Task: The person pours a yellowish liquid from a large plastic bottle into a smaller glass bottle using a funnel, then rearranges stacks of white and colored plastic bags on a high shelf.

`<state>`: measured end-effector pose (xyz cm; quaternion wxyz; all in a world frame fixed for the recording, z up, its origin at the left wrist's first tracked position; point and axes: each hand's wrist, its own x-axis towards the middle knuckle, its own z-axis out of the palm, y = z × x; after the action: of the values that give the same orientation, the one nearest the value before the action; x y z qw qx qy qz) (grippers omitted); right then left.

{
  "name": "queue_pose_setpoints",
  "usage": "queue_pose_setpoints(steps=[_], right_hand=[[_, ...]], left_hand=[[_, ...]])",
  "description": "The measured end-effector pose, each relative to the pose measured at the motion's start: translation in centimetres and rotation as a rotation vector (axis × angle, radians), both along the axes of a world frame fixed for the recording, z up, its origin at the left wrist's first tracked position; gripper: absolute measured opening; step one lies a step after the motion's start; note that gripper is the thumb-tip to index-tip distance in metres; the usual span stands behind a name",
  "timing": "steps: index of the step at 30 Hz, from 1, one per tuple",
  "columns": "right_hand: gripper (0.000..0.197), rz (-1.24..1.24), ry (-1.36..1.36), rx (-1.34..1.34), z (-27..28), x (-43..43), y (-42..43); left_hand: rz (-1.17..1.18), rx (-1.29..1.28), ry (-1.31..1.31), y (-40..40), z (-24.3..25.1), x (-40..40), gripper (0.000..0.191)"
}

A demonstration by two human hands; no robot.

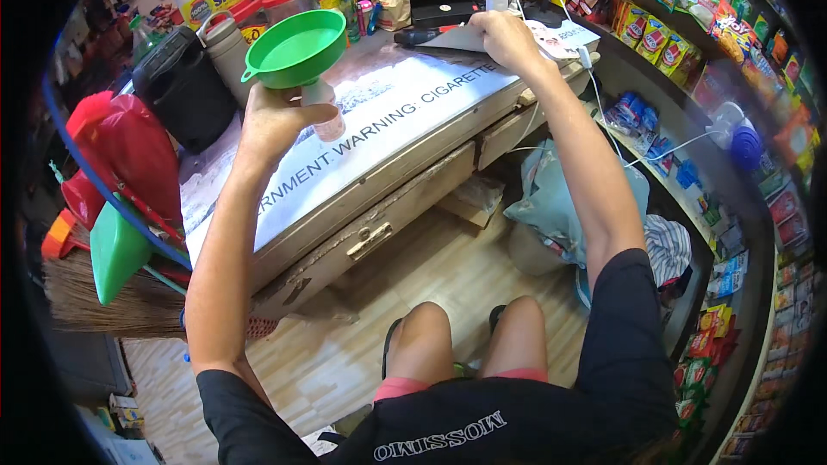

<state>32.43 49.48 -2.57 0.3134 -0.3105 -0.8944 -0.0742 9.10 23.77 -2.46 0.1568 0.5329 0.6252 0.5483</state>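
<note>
A green plastic funnel (297, 48) sits over the mouth of a small pinkish translucent bottle (329, 124) on the table. My left hand (278, 117) grips around the bottle's upper part, just under the funnel; the fingers on the far side are hidden. Toward the back of the table, my right hand (510, 42) pinches the edge of a thin, flat grey piece (455, 40). A black object (413, 37) lies beside that piece; what it is cannot be made out. Beneath both hands spreads a printed table cover (400, 119) with large lettering.
A black jug (184, 87) and a lidded tumbler (223, 55) stand left of the funnel. The wooden table has drawers (371, 239). A white charger (496, 0) with cables is at the back. Hanging sachets (652, 39) line the right; a broom (113, 297) leans left.
</note>
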Motion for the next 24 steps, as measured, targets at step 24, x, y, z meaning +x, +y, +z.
queue_pose_setpoints(steps=[24], right_hand=[[0.026,0.251,0.551,0.096,2.1,-0.2,-1.4]], left_hand=[[0.035,-0.014,-0.006,-3.9,0.6,-1.8,0.057]])
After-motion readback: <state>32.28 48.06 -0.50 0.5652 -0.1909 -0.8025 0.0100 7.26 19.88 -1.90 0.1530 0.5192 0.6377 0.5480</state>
